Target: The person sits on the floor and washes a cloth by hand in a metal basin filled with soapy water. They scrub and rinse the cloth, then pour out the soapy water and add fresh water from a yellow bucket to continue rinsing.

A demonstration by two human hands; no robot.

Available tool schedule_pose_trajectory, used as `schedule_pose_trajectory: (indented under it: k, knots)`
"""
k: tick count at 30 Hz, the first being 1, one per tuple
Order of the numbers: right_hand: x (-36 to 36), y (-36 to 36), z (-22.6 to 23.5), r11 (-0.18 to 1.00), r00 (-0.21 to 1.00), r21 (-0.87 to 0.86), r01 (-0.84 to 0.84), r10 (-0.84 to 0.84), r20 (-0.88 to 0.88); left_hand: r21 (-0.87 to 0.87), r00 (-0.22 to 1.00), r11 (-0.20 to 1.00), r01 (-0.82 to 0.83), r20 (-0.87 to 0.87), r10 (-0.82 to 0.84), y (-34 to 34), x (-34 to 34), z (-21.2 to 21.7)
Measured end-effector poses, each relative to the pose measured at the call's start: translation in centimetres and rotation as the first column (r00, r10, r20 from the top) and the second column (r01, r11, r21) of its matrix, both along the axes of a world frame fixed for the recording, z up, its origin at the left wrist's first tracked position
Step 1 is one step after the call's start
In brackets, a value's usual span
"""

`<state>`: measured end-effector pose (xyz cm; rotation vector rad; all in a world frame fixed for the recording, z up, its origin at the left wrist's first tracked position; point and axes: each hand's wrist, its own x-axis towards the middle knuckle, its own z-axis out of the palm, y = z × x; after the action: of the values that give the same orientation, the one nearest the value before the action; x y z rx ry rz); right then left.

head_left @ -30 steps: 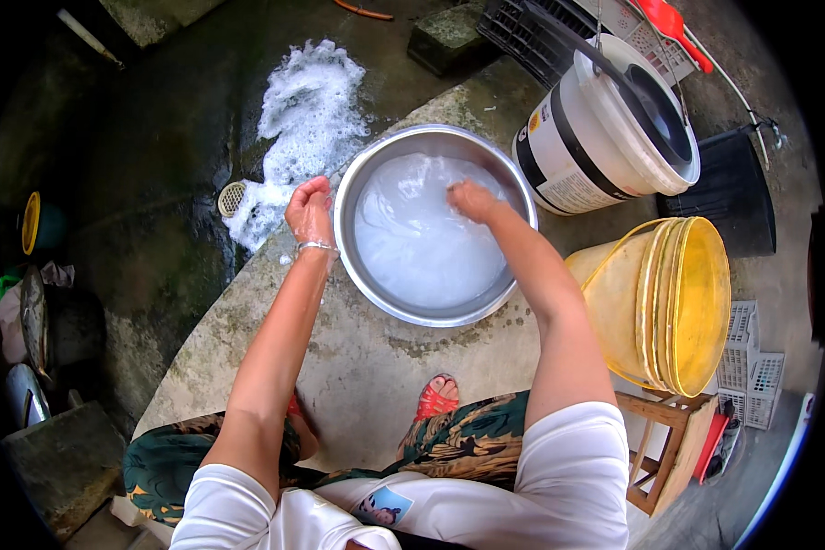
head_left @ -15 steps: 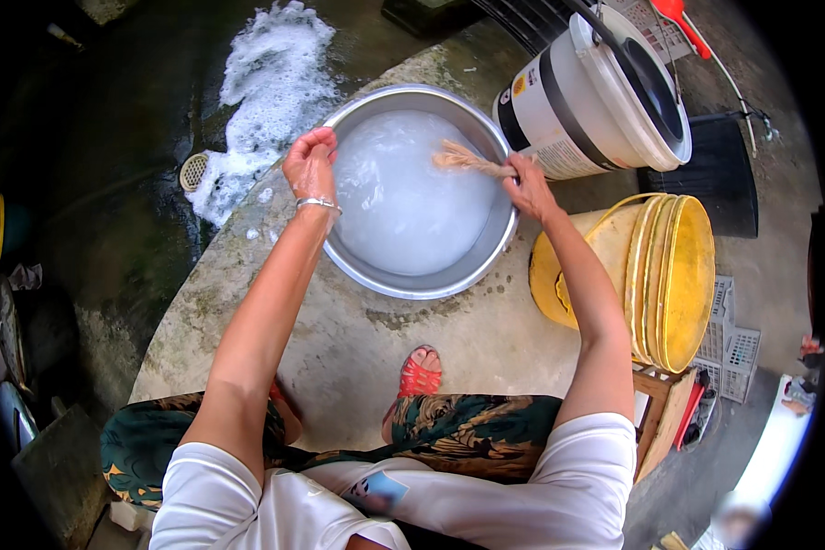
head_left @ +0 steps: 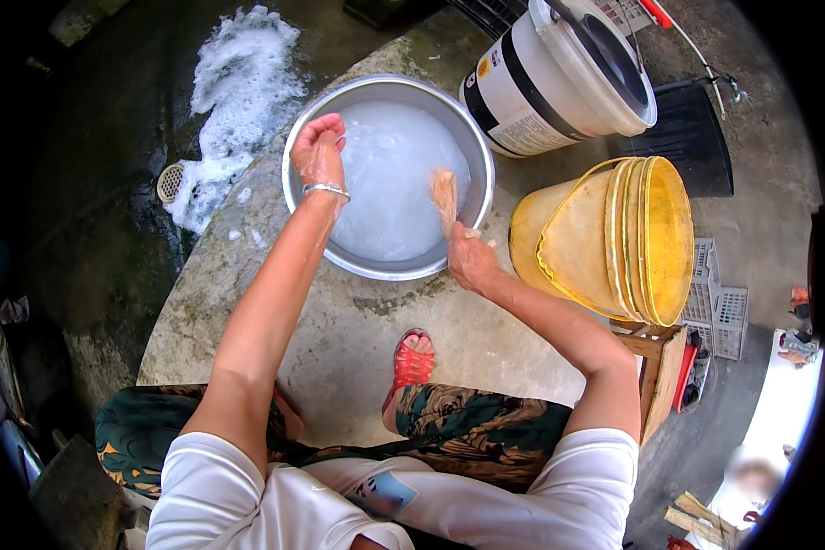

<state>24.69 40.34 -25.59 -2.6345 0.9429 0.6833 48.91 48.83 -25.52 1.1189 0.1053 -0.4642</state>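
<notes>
A round metal basin (head_left: 385, 84) of cloudy, soapy water (head_left: 390, 174) sits on a curved concrete slab. My left hand (head_left: 319, 151), a bangle on its wrist, curls over the basin's far-left rim. At the basin's near-right rim, my right hand (head_left: 472, 261) grips a tan wooden brush (head_left: 445, 195). The brush stands upright with its upper end above the water.
A white bucket with a black band (head_left: 559, 82) and stacked yellow buckets on their side (head_left: 614, 238) stand right of the basin. Foam (head_left: 243, 82) spreads toward a floor drain (head_left: 170, 181). My red sandal (head_left: 412, 357) rests below the basin; a wooden stool (head_left: 660, 367) and crates (head_left: 724, 307) are at right.
My right hand came out of the middle of the water and moved to the basin's right rim, now holding the brush upright. My left hand stayed on the rim.
</notes>
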Motion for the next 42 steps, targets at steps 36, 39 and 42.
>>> schedule_pose_trajectory:
  k: [36,39,42]
  knots:
    - [12.1,-2.4,-14.9,0.919,0.836,-0.223,-0.326,0.391,0.385,0.163,0.918,0.929,0.333,-0.282,-0.28,1.1,-1.3,-10.7]
    - [13.5,-3.4,-7.7,0.847,0.884,0.299,-0.439,0.347,0.313,0.387,0.948,0.873,0.297,-0.228,-0.222,1.2,-1.6,-12.5]
    - [12.5,-5.1,-6.3,0.988,0.919,-0.092,-0.12,0.146,0.367,0.502,0.936,0.794,0.342,-0.252,-0.245,1.3,-1.8,-11.0]
